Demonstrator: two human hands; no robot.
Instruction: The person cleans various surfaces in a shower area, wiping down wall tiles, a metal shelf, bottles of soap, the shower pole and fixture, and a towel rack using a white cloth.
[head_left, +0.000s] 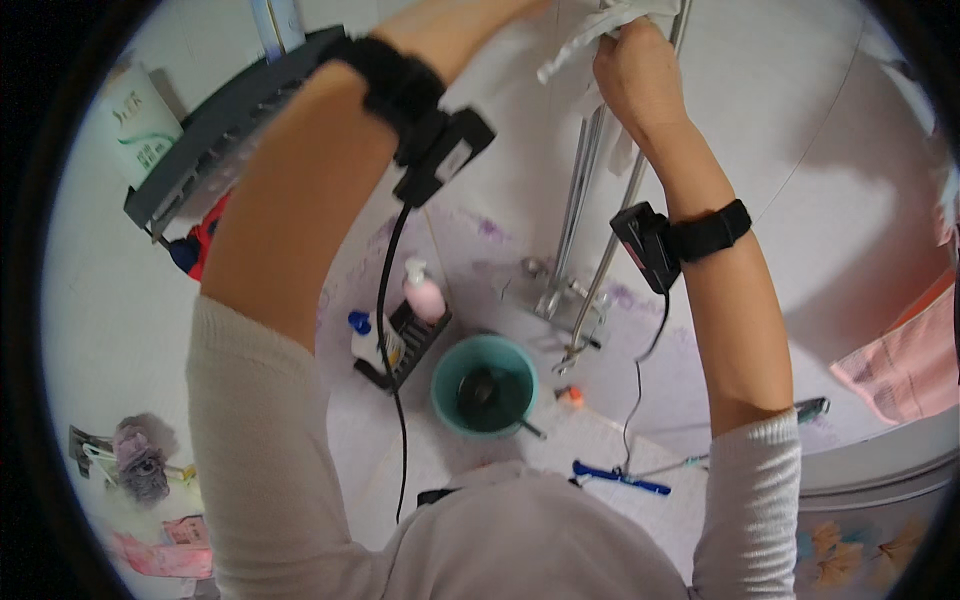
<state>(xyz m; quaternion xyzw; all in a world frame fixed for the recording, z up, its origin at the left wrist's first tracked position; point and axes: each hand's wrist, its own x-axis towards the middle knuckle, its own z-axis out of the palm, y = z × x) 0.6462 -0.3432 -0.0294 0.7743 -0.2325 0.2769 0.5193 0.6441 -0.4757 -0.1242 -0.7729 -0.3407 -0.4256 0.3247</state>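
My right hand (636, 71) is raised at the top, its fingers closed on a white cloth (581, 45). Part of the cloth hangs below the hand, beside a thin metal pole (628, 187) and a wider metal rail (581, 195) on the wall. My left hand (529, 9) reaches up to the top edge near the cloth. The picture cuts off most of it, so its fingers and whatever they hold are hidden. Both forearms wear black straps with small cabled devices.
Below stands a teal bucket (486, 345) with a handle poking out. Beside it, a black rack (427, 341) holds a pink pump bottle (425, 296) and a white bottle. A dark shelf (217, 127) juts out at left. A pink towel (904, 367) hangs at right.
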